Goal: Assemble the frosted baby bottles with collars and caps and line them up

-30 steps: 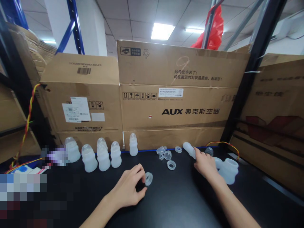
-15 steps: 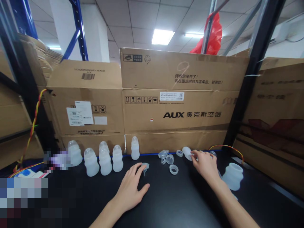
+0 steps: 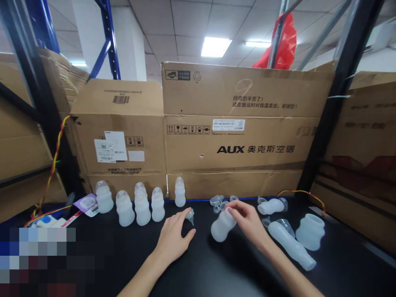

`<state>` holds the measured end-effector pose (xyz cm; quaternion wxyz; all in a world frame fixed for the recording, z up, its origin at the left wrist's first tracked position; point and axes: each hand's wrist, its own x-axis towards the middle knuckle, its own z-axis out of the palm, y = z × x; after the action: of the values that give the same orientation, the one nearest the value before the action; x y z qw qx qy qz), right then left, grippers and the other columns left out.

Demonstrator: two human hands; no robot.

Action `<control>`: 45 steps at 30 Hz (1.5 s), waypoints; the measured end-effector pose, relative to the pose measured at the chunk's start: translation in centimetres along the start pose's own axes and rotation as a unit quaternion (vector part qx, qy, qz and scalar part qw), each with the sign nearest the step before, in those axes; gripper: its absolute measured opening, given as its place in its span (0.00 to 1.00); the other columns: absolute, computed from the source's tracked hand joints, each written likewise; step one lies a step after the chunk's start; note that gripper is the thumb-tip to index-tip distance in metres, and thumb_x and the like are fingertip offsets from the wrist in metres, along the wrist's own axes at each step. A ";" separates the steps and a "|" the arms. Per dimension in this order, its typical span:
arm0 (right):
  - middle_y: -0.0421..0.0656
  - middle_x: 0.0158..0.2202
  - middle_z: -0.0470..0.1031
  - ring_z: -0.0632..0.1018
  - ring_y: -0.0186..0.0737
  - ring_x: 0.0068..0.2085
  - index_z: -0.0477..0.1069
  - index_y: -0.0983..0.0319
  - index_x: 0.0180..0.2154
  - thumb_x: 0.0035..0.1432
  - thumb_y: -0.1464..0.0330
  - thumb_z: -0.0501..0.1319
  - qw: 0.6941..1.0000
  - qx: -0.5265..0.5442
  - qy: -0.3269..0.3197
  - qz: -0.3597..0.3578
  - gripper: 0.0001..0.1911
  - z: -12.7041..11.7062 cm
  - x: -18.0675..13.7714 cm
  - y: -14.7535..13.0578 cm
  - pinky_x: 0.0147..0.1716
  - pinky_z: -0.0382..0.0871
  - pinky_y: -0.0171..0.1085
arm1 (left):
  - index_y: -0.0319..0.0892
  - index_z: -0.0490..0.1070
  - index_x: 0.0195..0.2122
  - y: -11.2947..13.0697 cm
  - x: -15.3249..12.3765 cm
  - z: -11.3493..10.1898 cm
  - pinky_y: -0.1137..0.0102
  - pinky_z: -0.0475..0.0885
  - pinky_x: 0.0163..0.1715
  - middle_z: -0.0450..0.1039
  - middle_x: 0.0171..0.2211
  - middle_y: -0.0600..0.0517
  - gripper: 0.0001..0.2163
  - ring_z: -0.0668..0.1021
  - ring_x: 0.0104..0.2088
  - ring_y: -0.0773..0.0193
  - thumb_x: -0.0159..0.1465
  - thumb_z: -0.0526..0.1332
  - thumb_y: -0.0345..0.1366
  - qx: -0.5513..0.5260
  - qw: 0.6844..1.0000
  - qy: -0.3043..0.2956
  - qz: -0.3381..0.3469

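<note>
My right hand pinches a small frosted white baby bottle at its neck. The bottle is tilted, its rounded base towards the lower left, above the black table. My left hand has its thumb spread apart from outstretched fingers. Its index fingertip lies at a clear bottle nipple; whether they touch, I cannot tell. Behind the held bottle are clear caps and rings, partly hidden by it and by my right hand.
Several capped white bottles stand upright at the back left. On the right lie a long white bottle, a smaller one and a wide open-necked bottle. Cardboard boxes line the back, and a dark post rises at right.
My right hand has moved left and towards me, bringing the white bottle off the back of the table. My left hand stays by the nipple. The view has shifted slightly.
</note>
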<state>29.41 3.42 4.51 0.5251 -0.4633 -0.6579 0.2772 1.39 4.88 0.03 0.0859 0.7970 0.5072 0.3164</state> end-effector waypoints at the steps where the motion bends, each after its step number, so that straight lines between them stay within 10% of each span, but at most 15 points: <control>1: 0.45 0.34 0.81 0.78 0.44 0.35 0.76 0.62 0.36 0.63 0.55 0.60 1.000 -0.009 -0.029 0.006 0.16 0.7 -0.3 -0.2 0.35 0.70 0.39 | 0.48 0.65 0.64 0.1 0.1 0.0 0.54 0.70 0.56 0.78 0.54 0.46 0.27 0.78 0.53 0.50 0.63 0.65 0.36 0.004 1.000 0.012 -0.010; 11: 0.45 0.39 0.78 0.76 0.44 0.39 0.75 0.61 0.50 0.65 0.46 0.59 0.993 0.021 -0.118 0.015 0.27 4.1 -2.1 -0.6 0.41 0.69 0.40 | 0.45 0.69 0.52 -0.6 0.5 -0.3 0.62 0.70 0.45 0.77 0.39 0.51 0.16 0.80 0.42 0.54 0.62 0.63 0.30 0.044 0.993 0.077 -0.074; 17: 0.45 0.47 0.77 0.77 0.50 0.48 0.67 0.60 0.61 0.45 0.44 0.75 0.964 0.098 -0.243 0.044 0.48 4.1 -2.7 -0.1 0.50 0.70 0.45 | 0.46 0.70 0.41 -1.1 0.7 -1.0 0.66 0.69 0.39 0.76 0.37 0.52 0.05 0.79 0.39 0.56 0.66 0.62 0.39 0.053 0.991 0.087 -0.087; 24: 0.42 0.47 0.78 0.77 0.49 0.48 0.72 0.60 0.53 0.47 0.59 0.77 0.974 -0.001 -0.223 0.047 0.33 4.6 -3.2 -0.5 0.52 0.70 0.43 | 0.45 0.76 0.34 -0.9 0.6 -1.0 0.60 0.69 0.44 0.77 0.36 0.50 0.14 0.80 0.41 0.53 0.69 0.59 0.48 0.058 0.994 0.058 -0.067; 30: 0.42 0.47 0.78 0.76 0.48 0.47 0.71 0.61 0.53 0.50 0.60 0.76 0.975 -0.007 -0.222 0.023 0.31 4.8 -3.2 -0.5 0.51 0.69 0.41 | 0.46 0.78 0.48 -0.7 0.3 -0.9 0.54 0.69 0.52 0.79 0.47 0.47 0.19 0.79 0.49 0.48 0.59 0.69 0.50 0.009 0.998 0.050 -0.040; 45: 0.38 0.41 0.77 0.75 0.41 0.40 0.72 0.60 0.45 0.55 0.62 0.73 0.980 -0.012 -0.193 -0.045 0.19 6.2 -3.7 -1.1 0.42 0.69 0.36 | 0.46 0.78 0.41 4.6 -0.3 -3.2 0.60 0.75 0.50 0.82 0.43 0.49 0.08 0.82 0.45 0.55 0.63 0.68 0.40 -0.303 0.949 0.077 0.049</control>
<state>23.25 0.44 2.01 0.3942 -0.3770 -0.7707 0.3293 2.91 1.83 4.50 0.2685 0.7307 0.3532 0.5189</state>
